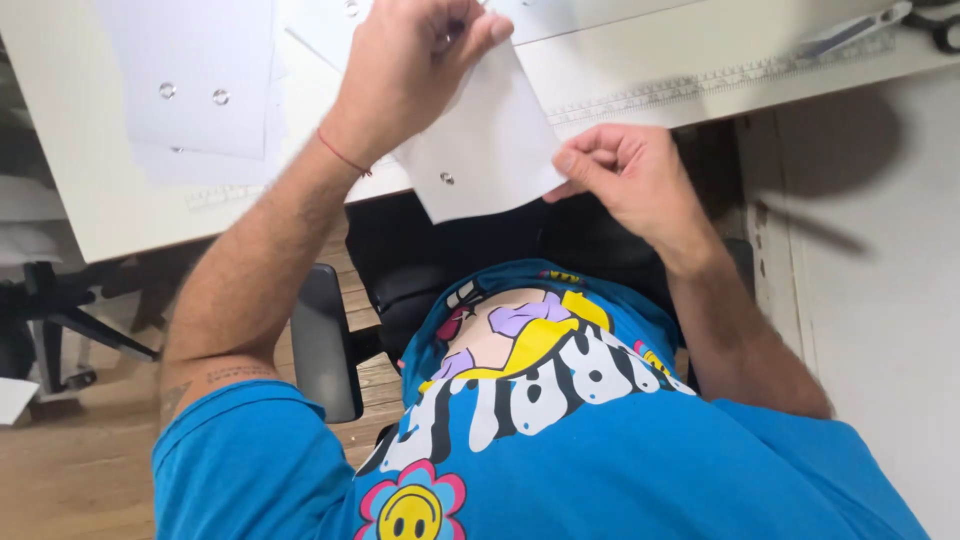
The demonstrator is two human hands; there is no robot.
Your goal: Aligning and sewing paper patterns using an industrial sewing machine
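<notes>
Both hands pinching one white sheet (pixel 490 150) — left hand (pixel 405 65) at 12 o'clock, right hand (pixel 625 175) at 3 — above tabletop (pixel 90 200).

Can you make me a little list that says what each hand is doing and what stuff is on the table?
left hand: pinches the top of the white paper sheet
right hand: pinches the sheet's lower right edge
white paper sheet: held over the table edge, a small metal ring near its bottom
table: white
paper stack: lies on the table, with two metal rings
ruler: lies on the table, behind the hands
</notes>
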